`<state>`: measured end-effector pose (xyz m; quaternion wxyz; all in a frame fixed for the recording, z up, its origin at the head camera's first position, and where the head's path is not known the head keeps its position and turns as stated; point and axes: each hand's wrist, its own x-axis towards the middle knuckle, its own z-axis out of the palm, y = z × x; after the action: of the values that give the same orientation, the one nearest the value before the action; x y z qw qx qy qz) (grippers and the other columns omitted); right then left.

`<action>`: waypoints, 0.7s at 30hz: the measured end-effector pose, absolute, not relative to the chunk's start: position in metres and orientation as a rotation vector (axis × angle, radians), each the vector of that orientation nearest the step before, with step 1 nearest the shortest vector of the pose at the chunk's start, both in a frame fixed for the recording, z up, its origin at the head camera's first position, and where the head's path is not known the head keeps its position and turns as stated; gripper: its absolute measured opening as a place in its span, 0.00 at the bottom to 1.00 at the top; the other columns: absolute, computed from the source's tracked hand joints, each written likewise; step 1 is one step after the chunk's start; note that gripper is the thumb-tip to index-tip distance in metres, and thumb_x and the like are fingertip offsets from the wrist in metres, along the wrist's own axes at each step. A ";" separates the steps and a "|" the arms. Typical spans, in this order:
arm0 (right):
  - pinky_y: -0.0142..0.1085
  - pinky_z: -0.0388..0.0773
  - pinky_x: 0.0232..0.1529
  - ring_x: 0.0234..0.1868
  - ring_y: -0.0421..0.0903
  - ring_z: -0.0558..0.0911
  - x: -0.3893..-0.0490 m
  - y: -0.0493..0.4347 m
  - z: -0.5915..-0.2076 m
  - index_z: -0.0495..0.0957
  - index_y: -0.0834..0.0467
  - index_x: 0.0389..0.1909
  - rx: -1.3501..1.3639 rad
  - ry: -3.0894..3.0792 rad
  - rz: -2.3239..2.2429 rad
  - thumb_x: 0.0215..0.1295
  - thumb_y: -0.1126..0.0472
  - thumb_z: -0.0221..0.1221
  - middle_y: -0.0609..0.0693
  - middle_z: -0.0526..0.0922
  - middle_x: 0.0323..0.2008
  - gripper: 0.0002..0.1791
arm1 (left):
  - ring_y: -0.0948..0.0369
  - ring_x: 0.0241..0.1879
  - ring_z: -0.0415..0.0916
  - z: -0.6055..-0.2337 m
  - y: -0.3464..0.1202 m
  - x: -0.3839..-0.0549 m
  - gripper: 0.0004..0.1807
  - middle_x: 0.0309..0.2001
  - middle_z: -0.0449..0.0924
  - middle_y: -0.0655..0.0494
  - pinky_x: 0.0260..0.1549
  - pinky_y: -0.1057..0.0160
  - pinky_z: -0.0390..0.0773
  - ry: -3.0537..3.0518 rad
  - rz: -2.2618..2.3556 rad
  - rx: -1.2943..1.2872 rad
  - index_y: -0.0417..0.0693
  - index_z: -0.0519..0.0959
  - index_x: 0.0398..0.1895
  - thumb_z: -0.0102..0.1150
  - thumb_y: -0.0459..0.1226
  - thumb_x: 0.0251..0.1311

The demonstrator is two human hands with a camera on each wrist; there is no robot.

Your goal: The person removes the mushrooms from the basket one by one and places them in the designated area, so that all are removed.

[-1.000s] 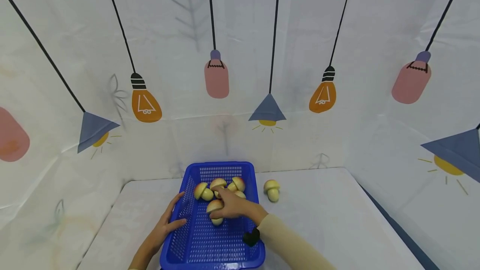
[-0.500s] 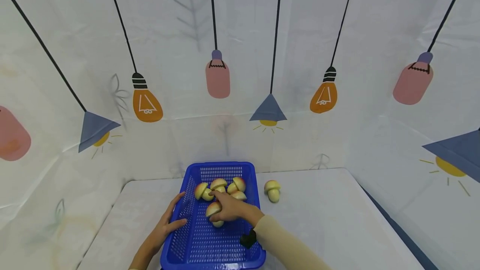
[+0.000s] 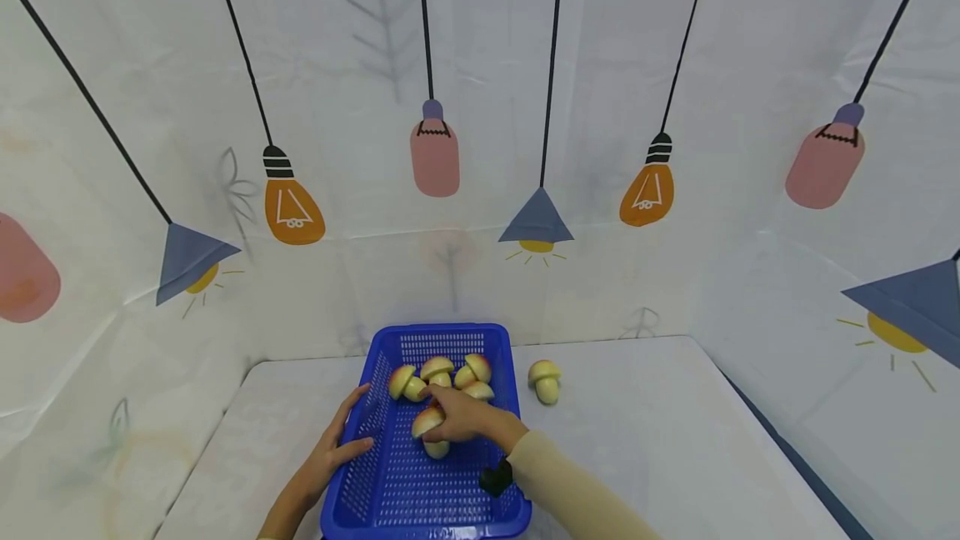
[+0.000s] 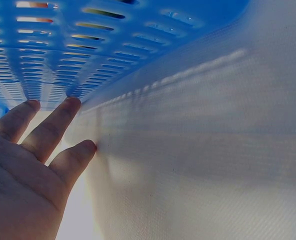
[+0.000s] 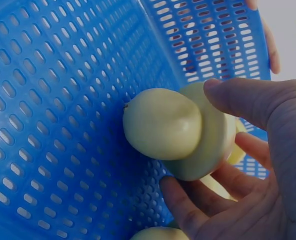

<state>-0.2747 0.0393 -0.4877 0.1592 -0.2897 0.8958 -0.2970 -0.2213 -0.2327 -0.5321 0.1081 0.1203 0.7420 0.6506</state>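
Observation:
Inside a blue plastic basket, my right hand holds a toy mushroom with a reddish-tan cap and pale stem. The right wrist view shows my thumb on the mushroom's cap and my fingers around its other side, the stem facing the camera. My left hand grips the basket's left side, thumb over the rim. From the left wrist, its fingers reach along the outside of the slotted wall. Several more toy mushrooms lie at the basket's far end, one partly hidden behind my right hand.
Another toy mushroom stands on the white-covered table, right of the basket. A dark heart-shaped piece shows by my right cuff. Behind the table hangs a white backdrop printed with lamps.
My right hand has shifted slightly left and toward me, its fingers coming away from the far mushrooms. The held mushroom has barely moved. My left hand stays on the basket's side.

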 end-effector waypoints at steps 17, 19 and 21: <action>0.29 0.77 0.50 0.47 0.32 0.79 -0.277 0.041 -0.490 0.79 0.51 0.54 -0.878 2.515 -0.878 0.60 0.56 0.72 0.41 0.83 0.50 0.21 | 0.33 0.69 0.61 -0.531 -0.234 -0.221 0.44 0.80 0.41 0.30 0.52 0.52 0.81 2.167 1.917 0.375 0.56 0.41 0.84 0.51 0.35 0.71; 0.29 0.76 0.48 0.45 0.32 0.78 -0.276 0.041 -0.491 0.79 0.51 0.53 -0.884 2.512 -0.875 0.60 0.57 0.72 0.40 0.83 0.49 0.20 | 0.34 0.69 0.61 -0.531 -0.234 -0.221 0.44 0.80 0.41 0.30 0.52 0.52 0.81 2.168 1.916 0.368 0.57 0.41 0.84 0.51 0.35 0.71; 0.28 0.76 0.47 0.44 0.31 0.78 -0.276 0.042 -0.490 0.79 0.50 0.53 -0.890 2.513 -0.870 0.60 0.57 0.72 0.40 0.83 0.48 0.20 | 0.34 0.69 0.62 -0.531 -0.234 -0.222 0.44 0.80 0.41 0.30 0.52 0.52 0.81 2.165 1.918 0.365 0.57 0.42 0.84 0.51 0.35 0.71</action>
<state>-0.2762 0.0417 -0.4903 0.1677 -0.3129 0.8835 -0.3057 -0.2215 -0.2338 -0.5313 0.1128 0.1243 0.7378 0.6538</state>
